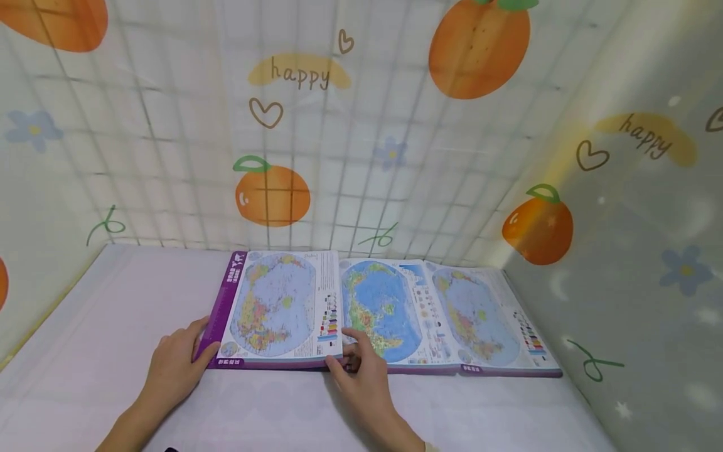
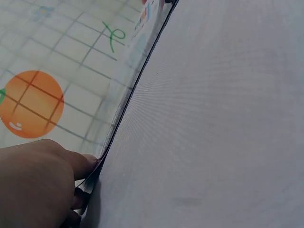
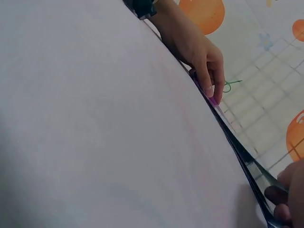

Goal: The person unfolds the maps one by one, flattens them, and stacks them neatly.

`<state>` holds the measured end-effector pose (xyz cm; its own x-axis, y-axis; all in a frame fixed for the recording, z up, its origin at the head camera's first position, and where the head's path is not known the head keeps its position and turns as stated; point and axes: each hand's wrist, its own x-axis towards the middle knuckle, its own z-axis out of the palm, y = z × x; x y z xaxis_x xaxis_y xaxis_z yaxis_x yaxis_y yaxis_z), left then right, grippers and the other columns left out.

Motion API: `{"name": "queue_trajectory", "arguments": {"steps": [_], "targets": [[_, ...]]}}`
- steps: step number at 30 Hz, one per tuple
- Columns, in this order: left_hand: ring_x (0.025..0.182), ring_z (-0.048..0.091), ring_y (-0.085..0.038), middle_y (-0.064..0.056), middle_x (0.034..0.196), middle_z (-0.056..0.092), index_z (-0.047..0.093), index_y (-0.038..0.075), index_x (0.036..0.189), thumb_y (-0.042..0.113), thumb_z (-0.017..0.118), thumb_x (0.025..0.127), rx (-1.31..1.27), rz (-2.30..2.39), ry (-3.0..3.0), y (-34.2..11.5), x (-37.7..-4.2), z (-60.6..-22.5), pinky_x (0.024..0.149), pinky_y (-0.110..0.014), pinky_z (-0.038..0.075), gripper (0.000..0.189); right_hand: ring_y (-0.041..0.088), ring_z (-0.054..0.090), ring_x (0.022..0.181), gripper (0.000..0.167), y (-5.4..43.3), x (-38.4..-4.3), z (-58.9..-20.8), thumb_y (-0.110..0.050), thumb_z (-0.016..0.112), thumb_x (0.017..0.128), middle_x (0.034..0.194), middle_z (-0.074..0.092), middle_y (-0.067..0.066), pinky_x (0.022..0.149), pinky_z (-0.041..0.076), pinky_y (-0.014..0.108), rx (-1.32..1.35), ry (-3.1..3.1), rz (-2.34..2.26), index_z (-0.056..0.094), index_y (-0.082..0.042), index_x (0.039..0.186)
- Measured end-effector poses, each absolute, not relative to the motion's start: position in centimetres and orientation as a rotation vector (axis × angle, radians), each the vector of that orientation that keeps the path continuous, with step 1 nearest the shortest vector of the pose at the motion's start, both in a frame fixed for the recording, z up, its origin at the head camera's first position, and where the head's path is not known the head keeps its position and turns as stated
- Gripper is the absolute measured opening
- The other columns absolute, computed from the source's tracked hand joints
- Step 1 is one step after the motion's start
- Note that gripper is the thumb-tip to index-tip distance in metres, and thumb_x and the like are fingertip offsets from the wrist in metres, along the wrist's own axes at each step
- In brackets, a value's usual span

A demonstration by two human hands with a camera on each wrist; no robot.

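A world map point(image 1: 273, 304) with a purple strip down its left side lies on the white-covered table. My left hand point(image 1: 177, 358) grips its lower left edge, thumb on top and fingers under the edge. At its lower right corner my right hand point(image 1: 364, 370) pinches the edge between thumb and fingers. In the right wrist view the edge by the right fingers stands slightly apart from the layer beneath. A bluer world map point(image 1: 384, 311) lies directly right, its left side partly covered by the first map and right fingers. Farther right lies a paler map point(image 1: 480, 317).
The white table cover point(image 1: 271, 408) spreads in front of the maps and to their left. Behind stands a curtain point(image 1: 339, 157) printed with oranges and hearts, a wire grid showing through. Another curtain side point(image 1: 632, 238) rises close to the right map.
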<state>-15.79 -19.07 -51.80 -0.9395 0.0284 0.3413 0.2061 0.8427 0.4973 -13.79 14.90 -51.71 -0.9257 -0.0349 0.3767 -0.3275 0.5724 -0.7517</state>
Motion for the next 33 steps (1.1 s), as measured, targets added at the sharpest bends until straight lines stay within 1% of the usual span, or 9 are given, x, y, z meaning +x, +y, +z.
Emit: {"name": "queue_trajectory", "arguments": {"steps": [2,5,8,14,23,27,33], "targets": [[0.069,0.043,-0.017,0.001,0.070,0.049,0.060,-0.006,0.139,0.021,0.079,0.094,-0.178,-0.781,-2.698,-19.12,-15.82,-51.74,0.070,-0.037,0.034,0.055,0.003,0.054,0.066,0.052,14.90,-13.94,-51.68,-0.014,0.081,0.093,0.080,0.067,-0.008,0.064,0.049,0.021,0.319,-2.471,1.342,0.059,-0.012,0.140],[0.067,0.041,-0.016,0.002,0.069,0.047,0.061,-0.006,0.138,0.021,0.079,0.094,-0.172,-0.791,-2.699,-19.20,-15.86,-51.73,0.070,-0.035,0.031,0.055,0.001,0.050,0.061,0.050,14.92,-14.05,-51.63,-0.011,0.079,0.095,0.075,0.068,-0.009,0.061,0.046,0.020,0.321,-2.459,1.412,0.059,-0.011,0.140],[0.066,0.040,-0.015,0.002,0.069,0.046,0.061,-0.006,0.138,0.019,0.079,0.095,-0.165,-0.812,-2.701,-19.21,-15.95,-51.69,0.071,-0.035,0.030,0.054,0.001,0.051,0.060,0.049,14.91,-14.14,-51.54,-0.009,0.077,0.096,0.075,0.071,-0.008,0.060,0.045,0.019,0.297,-2.456,1.473,0.060,-0.012,0.141],[0.065,0.039,-0.014,0.003,0.069,0.046,0.062,-0.006,0.137,0.016,0.079,0.094,-0.174,-0.825,-2.681,-19.16,-16.17,-51.75,0.071,-0.034,0.028,0.052,0.003,0.057,0.062,0.050,15.05,-14.20,-51.25,-0.006,0.076,0.096,0.078,0.073,-0.005,0.060,0.048,0.020,0.289,-2.427,1.517,0.059,-0.013,0.142],[0.062,0.038,-0.009,0.006,0.068,0.046,0.064,-0.007,0.134,0.016,0.079,0.094,-0.221,-0.828,-2.632,-19.07,-16.22,-51.96,0.068,-0.031,0.029,0.049,0.006,0.057,0.061,0.049,15.56,-13.93,-50.96,-0.007,0.074,0.098,0.077,0.073,-0.003,0.060,0.048,0.021,0.194,-2.440,1.520,0.060,-0.017,0.143],[0.063,0.038,-0.010,0.006,0.069,0.047,0.063,-0.007,0.135,0.016,0.079,0.094,-0.206,-0.835,-2.652,-19.09,-16.03,-51.87,0.068,-0.031,0.029,0.050,0.006,0.056,0.060,0.049,15.66,-13.81,-50.93,-0.007,0.074,0.097,0.076,0.073,-0.004,0.060,0.048,0.021,0.186,-2.443,1.512,0.060,-0.017,0.143],[0.064,0.038,-0.010,0.005,0.069,0.047,0.063,-0.006,0.136,0.017,0.080,0.094,-0.200,-0.836,-2.661,-19.16,-16.00,-51.80,0.069,-0.032,0.029,0.050,0.006,0.059,0.061,0.048,15.89,-13.95,-50.98,-0.006,0.075,0.097,0.078,0.074,-0.006,0.061,0.050,0.021,0.176,-2.435,1.499,0.061,-0.017,0.142]]}}
